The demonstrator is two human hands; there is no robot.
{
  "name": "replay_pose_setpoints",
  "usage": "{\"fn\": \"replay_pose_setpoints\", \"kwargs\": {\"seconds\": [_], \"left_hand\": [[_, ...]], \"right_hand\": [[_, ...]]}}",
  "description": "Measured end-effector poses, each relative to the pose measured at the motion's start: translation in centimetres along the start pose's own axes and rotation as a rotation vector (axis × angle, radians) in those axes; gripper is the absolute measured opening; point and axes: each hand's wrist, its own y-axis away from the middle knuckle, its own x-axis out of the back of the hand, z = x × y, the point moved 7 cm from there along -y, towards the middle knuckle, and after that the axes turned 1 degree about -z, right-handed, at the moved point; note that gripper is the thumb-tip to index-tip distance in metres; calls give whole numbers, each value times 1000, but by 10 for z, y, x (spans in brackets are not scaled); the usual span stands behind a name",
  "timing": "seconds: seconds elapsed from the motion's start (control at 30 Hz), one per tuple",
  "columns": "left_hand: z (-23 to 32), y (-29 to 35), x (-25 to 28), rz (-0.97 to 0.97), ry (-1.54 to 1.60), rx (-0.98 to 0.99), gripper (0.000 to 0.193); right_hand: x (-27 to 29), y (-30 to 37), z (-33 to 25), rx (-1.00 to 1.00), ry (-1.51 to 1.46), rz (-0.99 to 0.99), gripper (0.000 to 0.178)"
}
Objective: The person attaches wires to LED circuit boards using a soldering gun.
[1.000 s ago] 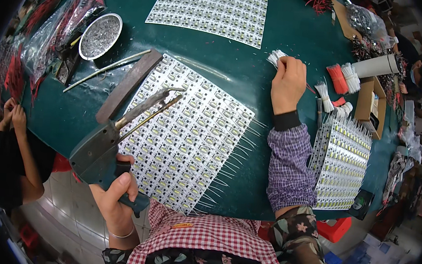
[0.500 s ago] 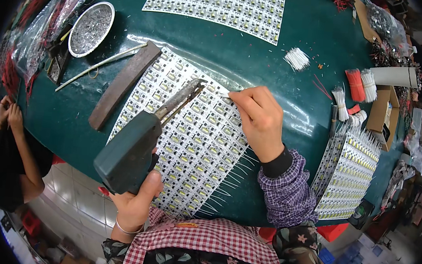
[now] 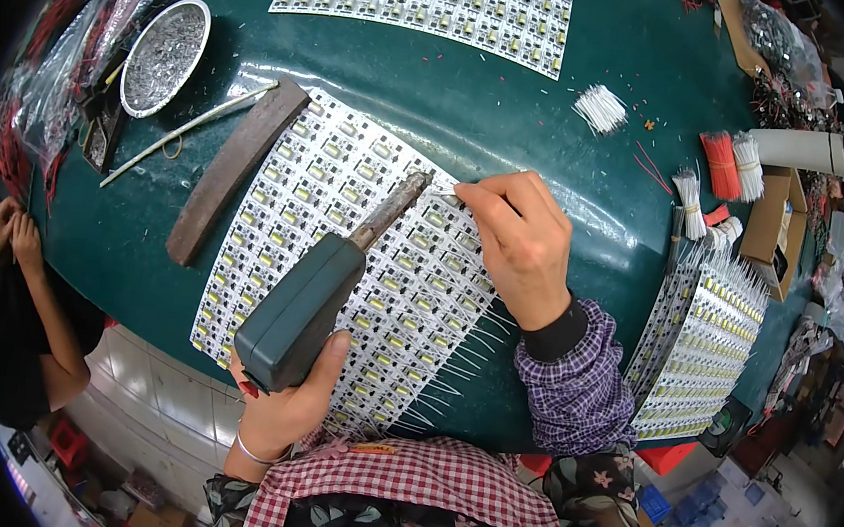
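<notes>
A dark green soldering gun (image 3: 300, 308) is gripped in my left hand (image 3: 291, 408), its crusted metal tip angled up and to the right. Beneath it lies a white sheet of small LED circuit boards (image 3: 291, 214), set with rows of yellow chips. With thumb and forefinger, my right hand (image 3: 526, 248) pinches a short white wire (image 3: 443, 191) at the sheet's upper right edge. The gun's tip is just left of that wire; whether they touch I cannot tell. Several thin white wires (image 3: 469, 353) stick out along the sheet's right edge lower down.
Left of the sheet are a dark curved bar (image 3: 233, 182), a thin rod (image 3: 187, 133) and a bowl of metallic bits (image 3: 164, 58). Another LED sheet (image 3: 425, 3) lies beyond. White wires (image 3: 600, 109), a wired sheet stack (image 3: 701, 348) and a cardboard box (image 3: 778, 229) sit right. Another person's hands (image 3: 18, 233) show left.
The soldering gun in my left hand has swung right, bringing its tip closer to the wire. My right hand stays nearly in place, still pinching. The view has shifted slightly.
</notes>
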Motion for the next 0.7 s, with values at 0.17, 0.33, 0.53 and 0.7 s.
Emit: {"fn": "replay_pose_setpoints", "kwargs": {"seconds": [0.17,0.33,0.53,0.7], "left_hand": [[4,-2,-1,-5,-41,-72,33],[10,-3,-3,-15,-97,-126,32],[13,-1,-5,-31,-248,-71,21],[5,3,-2,-11,-221,-24,20]], "right_hand": [[1,-2,-1,-1,-19,9,28],[0,0,0,-5,-23,9,29],[0,0,0,-1,-12,6,29],[0,0,-1,8,1,11,30]]}}
